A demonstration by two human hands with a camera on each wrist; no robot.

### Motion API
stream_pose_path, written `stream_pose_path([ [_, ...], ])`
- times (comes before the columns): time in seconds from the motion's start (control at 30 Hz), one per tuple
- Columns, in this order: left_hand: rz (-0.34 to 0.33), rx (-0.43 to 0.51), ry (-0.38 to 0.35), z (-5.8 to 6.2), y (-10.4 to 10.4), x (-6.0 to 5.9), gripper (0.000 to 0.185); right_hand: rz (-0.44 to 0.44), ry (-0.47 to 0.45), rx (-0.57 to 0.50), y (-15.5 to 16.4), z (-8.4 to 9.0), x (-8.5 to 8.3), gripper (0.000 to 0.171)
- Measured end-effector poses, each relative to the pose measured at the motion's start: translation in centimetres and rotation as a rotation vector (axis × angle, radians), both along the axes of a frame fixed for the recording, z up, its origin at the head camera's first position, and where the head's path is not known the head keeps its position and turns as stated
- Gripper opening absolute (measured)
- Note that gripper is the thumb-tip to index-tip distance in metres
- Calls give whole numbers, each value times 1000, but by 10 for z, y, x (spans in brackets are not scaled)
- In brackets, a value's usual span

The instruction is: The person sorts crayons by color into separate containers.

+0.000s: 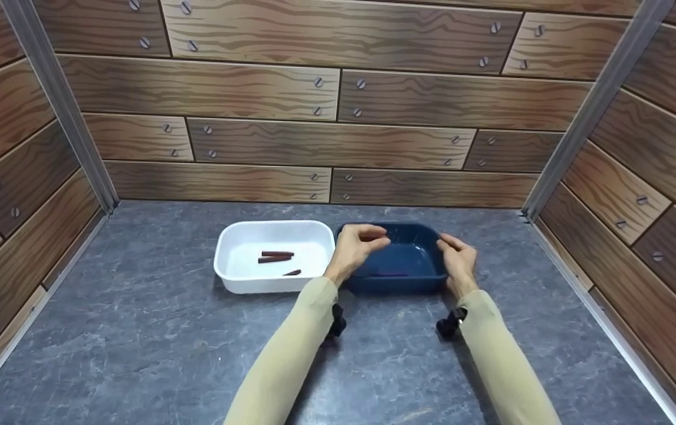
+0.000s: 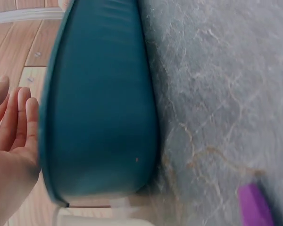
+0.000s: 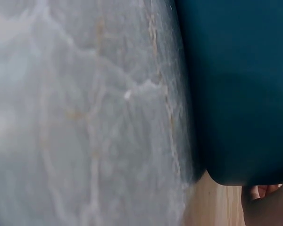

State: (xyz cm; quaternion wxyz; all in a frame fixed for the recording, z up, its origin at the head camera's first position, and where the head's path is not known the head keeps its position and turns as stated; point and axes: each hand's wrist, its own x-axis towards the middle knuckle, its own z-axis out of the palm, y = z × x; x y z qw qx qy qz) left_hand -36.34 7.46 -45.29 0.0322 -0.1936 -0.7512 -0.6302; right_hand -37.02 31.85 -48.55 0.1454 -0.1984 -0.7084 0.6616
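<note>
left hand (image 1: 357, 245): i see it over the left rim of the blue tub, fingers loosely curled, holding nothing
right hand (image 1: 459, 260): rests at the tub's right rim; i cannot tell its grip
blue tub (image 1: 409, 262): on the grey table (image 1: 137, 354), a purple stick (image 1: 390, 274) inside
white tub (image 1: 243, 277): just left of it, holding three brown sticks (image 1: 276, 257)

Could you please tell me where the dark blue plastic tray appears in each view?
Head: dark blue plastic tray just right of centre, between both hands.
Left wrist: fills the left-centre.
Right wrist: fills the upper right.
Shared landmark: grey marbled tabletop beside it.
</note>
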Motion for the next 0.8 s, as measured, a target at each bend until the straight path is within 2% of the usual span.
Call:
stream_pose_path([
  [0.37,-94,76,-39,8,-30,19,26,-3,-14,8,0,0,-1,37],
  [0.57,-106,95,-41,2,-53,33,31,-1,-7,7,-1,0,-2,37],
  [0.8,-166,10,-55,-10,-74,47,28,7,3,15,1,1,-2,38],
])
